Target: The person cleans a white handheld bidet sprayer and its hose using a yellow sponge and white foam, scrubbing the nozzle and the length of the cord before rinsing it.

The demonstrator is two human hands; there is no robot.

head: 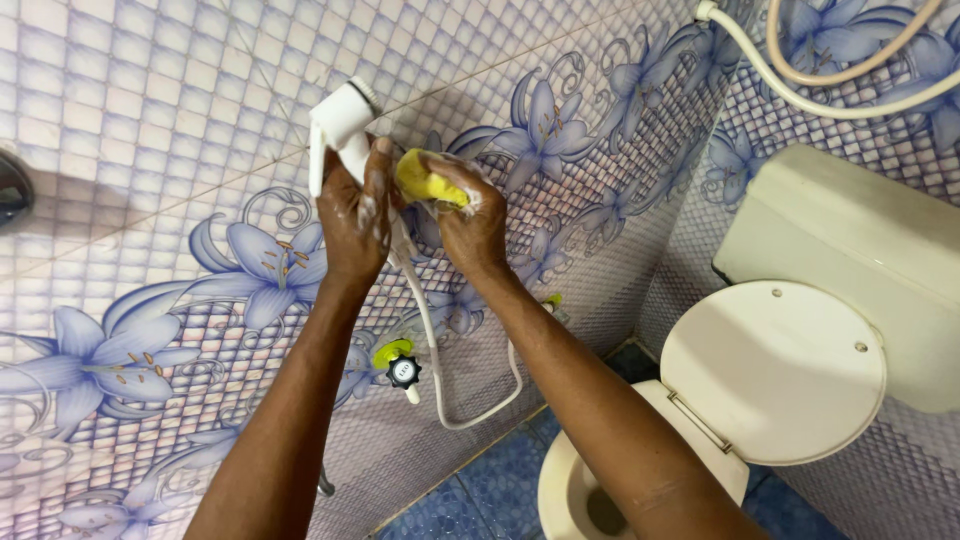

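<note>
Head view: the left hand (352, 215) is wrapped tight around the handle of a white spray nozzle (340, 125), foam on the fingers, held up against the flowered wall tiles (150, 150). The right hand (470, 225) pinches a yellow sponge (425, 180) just beside the nozzle's neck, fingers closed on it. The nozzle's white hose (440, 400) loops down beneath both wrists to a tap with a yellow collar (398, 365) low on the wall. To the right, well apart, the toilet: lid (770, 370) raised against the cistern (860, 250), bowl rim (560, 480) under the right forearm. Hoses (830, 95) cross the corner above. Blue floor tiles (490, 490) show between arms.
</note>
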